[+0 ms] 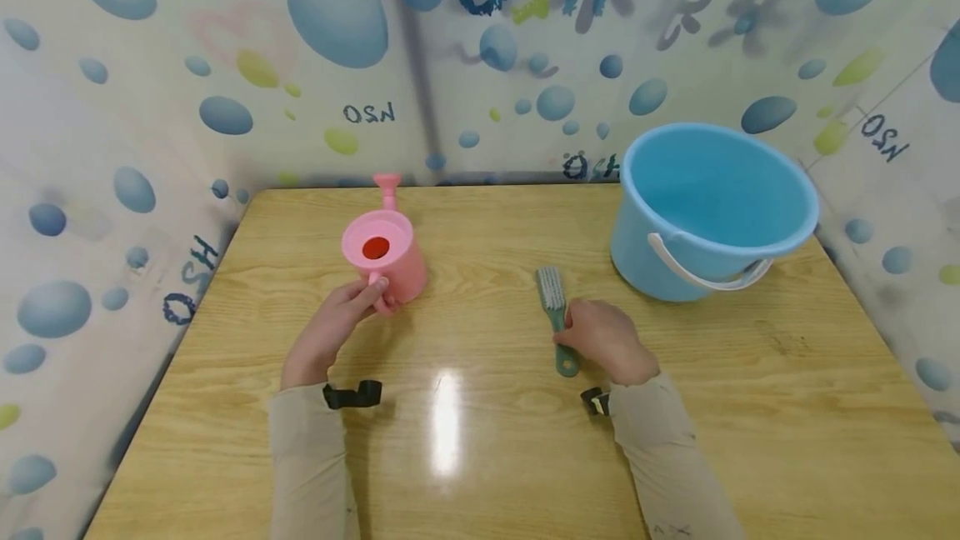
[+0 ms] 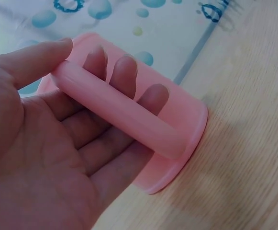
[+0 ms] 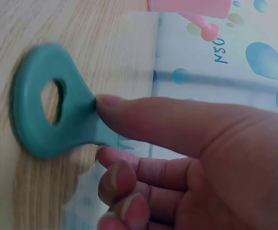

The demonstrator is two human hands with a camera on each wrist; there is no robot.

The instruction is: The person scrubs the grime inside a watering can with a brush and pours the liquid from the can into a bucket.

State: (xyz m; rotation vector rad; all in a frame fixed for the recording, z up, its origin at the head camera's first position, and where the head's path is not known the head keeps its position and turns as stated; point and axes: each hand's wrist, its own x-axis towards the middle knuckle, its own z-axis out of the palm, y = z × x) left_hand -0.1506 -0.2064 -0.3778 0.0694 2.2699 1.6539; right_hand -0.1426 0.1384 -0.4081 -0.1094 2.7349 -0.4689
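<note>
On the left of the table a pink watering can [image 1: 405, 269] stands upright, its spout toward the back wall and something red showing inside. My left hand [image 1: 330, 336] holds its looped handle [image 2: 115, 110]; in the left wrist view the fingers reach through the loop and the thumb lies at its top. Right of the middle is a green brush [image 1: 557, 319] with pale bristles [image 1: 551, 286] facing up. My right hand [image 1: 603, 336] pinches the brush's handle [image 3: 79, 122] between thumb and index finger, near the end with the hole. The brush lies at or very near the tabletop.
A large blue bucket [image 1: 671, 269] with a white carrying handle [image 1: 693, 279] stands at the back right, beyond my right hand. The wooden table [image 1: 487, 232] ends at a wall covering [image 1: 300, 132] printed with blue and green spots. Light reflects off the tabletop's middle.
</note>
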